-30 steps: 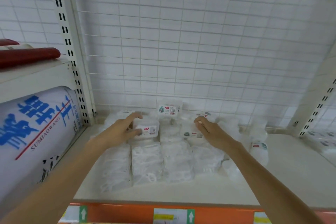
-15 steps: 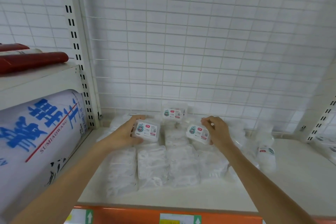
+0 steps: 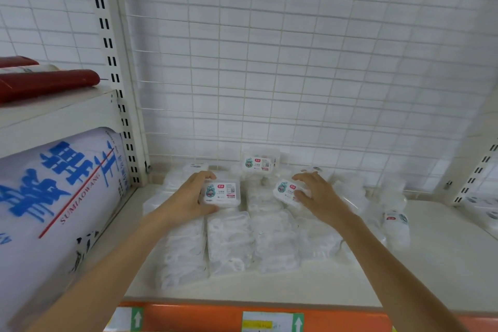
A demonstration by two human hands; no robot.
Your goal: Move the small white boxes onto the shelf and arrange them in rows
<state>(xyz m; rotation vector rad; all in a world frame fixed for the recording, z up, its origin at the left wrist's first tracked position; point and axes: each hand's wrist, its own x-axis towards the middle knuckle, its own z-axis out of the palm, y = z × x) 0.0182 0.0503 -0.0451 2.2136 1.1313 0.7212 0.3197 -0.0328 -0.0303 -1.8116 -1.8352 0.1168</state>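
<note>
While over shelf: left hand grasping labelled box; right hand grasping tilted box. Row of white boxes beneath. Third labelled box upright behind.

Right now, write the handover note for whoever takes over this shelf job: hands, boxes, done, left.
Left hand grips one small white box, label up, above the left rows.
Right hand holds a second labelled box, tilted, right of centre.
A third box stands at the back by the wire grid.
Done: a front row of white packs lies flat on the shelf.
Left: set both held boxes down in line; straighten the loose pieces at right.
</note>
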